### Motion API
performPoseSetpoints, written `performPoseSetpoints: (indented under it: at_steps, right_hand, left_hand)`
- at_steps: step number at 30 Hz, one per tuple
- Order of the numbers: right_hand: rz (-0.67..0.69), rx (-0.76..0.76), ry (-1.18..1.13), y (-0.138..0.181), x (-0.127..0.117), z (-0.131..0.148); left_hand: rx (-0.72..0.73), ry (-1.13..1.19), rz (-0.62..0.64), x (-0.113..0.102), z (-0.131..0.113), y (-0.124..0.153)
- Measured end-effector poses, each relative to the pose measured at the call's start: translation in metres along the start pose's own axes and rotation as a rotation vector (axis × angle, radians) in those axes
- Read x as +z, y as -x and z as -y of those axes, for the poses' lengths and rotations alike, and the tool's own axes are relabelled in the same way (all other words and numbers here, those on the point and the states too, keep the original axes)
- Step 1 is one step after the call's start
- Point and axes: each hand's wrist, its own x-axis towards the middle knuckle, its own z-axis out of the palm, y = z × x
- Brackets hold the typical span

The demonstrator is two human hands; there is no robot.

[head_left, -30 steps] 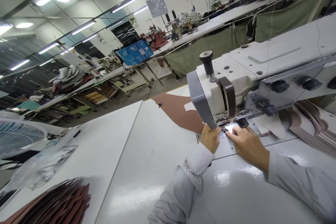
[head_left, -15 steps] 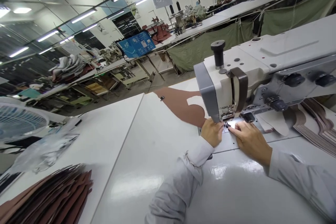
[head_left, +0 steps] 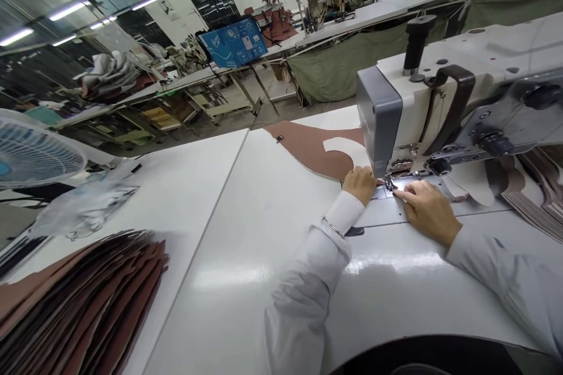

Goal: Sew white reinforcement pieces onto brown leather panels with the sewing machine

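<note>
My left hand is closed, its bent fingers at the edge of a flat brown leather-like piece with a curved cut-out. That piece lies on the white table, its inner end running in beside the sewing machine head. Close to the presser foot, my right hand rests on the metal bed. Its thumb stretches toward the foot and its other fingers lie apart, with nothing visible held. A small black clip-like thing sits on the brown piece's far edge.
A thick stack of brown pieces lies at the lower left, near a fan and a clear plastic bag. More layered pieces lie right, behind my right hand. A blue box stands on a farther table.
The view has tilted down and drawn nearer, so the machine appears higher and farther right. My left hand has drawn slightly left from the presser foot. My right hand stays close to it.
</note>
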Motion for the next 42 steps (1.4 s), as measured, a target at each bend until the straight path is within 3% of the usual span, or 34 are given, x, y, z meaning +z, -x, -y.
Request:
performPoseSetpoints:
  at_steps: [3, 7, 9, 13, 16, 19, 21, 24, 26, 28, 30, 33, 36, 37, 39, 42]
  right_hand:
    - [-0.024, 0.006, -0.007, 0.004, -0.003, 0.000]
    - [-0.118, 0.021, -0.169, 0.013, -0.012, 0.024]
    - [-0.059, -0.001, -0.346, 0.015, -0.016, 0.046]
    - [0.186, -0.084, -0.730, 0.011, -0.020, 0.090]
    - [0.310, -0.211, -0.874, 0.007, -0.024, 0.107]
    - [0.331, -0.258, -0.889, 0.005, -0.028, 0.109]
    - [0.344, -0.232, -0.915, 0.006, -0.029, 0.108]
    - [0.388, -0.193, -0.993, 0.009, -0.027, 0.104]
    - [0.379, -0.178, -1.051, 0.012, -0.025, 0.102]
    - [0.311, -0.166, -1.077, 0.015, -0.024, 0.099]
    - [0.219, -0.173, -1.048, 0.019, -0.026, 0.097]
    - [0.044, -0.259, -0.958, 0.025, -0.027, 0.096]
    - [-0.075, -0.422, -0.872, 0.030, -0.021, 0.102]
    - [-0.078, -0.469, -0.832, 0.031, -0.018, 0.106]
    - [-0.079, -0.514, -0.732, 0.033, -0.014, 0.113]
    - [-0.093, -0.499, -0.526, 0.035, -0.021, 0.102]
  left_hand:
    - [0.007, 0.021, -0.019, 0.001, 0.010, 0.016]
    - [-0.074, 0.037, -0.027, -0.009, 0.027, 0.072]
    - [-0.201, 0.171, -0.006, -0.017, 0.032, 0.107]
    - [-0.437, 0.792, 0.167, -0.029, 0.026, 0.163]
    - [-0.553, 1.103, 0.143, -0.030, 0.016, 0.190]
    - [-0.558, 1.243, 0.092, -0.030, 0.011, 0.210]
    - [-0.439, 1.253, 0.067, -0.030, 0.007, 0.220]
    - [-0.292, 1.043, -0.055, -0.028, 0.000, 0.228]
    - [-0.325, 0.944, -0.104, -0.026, -0.004, 0.232]
    - [-0.484, 1.006, -0.152, -0.030, -0.001, 0.242]
    - [-0.719, 1.123, -0.287, -0.041, 0.008, 0.266]
    - [-1.049, 1.219, -0.627, -0.075, 0.020, 0.329]
    - [-1.212, 1.139, -0.876, -0.111, 0.009, 0.391]
    - [-1.226, 1.064, -0.876, -0.119, 0.001, 0.402]
    - [-1.161, 0.909, -0.702, -0.127, -0.018, 0.405]
    - [-0.824, 0.783, -0.174, -0.123, -0.038, 0.371]
